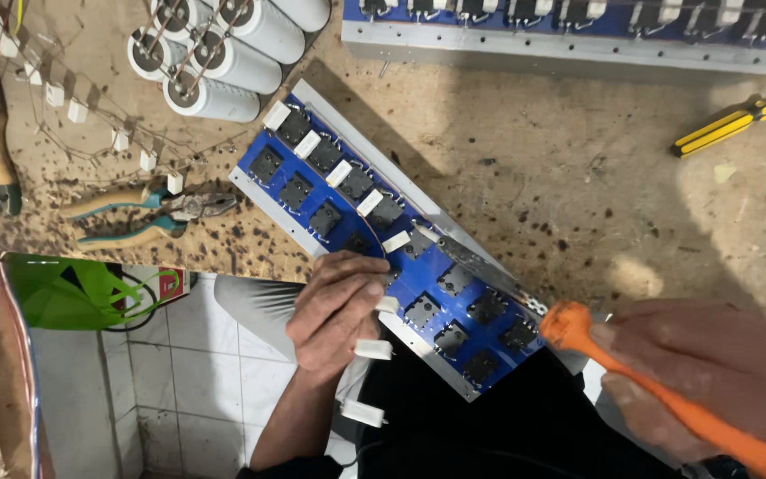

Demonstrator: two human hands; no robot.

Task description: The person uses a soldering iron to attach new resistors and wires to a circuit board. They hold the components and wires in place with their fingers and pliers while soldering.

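On blue board (418,266): left hand (334,306), orange-handled tool (658,390).

A worn wooden workbench (525,142) carried the clutter. Pliers with teal grips (148,213) lay near its front edge at the left. A cluster of white cylindrical capacitors (223,44) sat at the back, wired together, with a string of small white blocks on wire (73,111) beside them at the left. A yellow-and-black screwdriver (724,129) lay towards the right edge. A second blue board (569,27) ran along the back edge. Below the front edge, a green bag (73,293) lay above white floor tiles (179,372).
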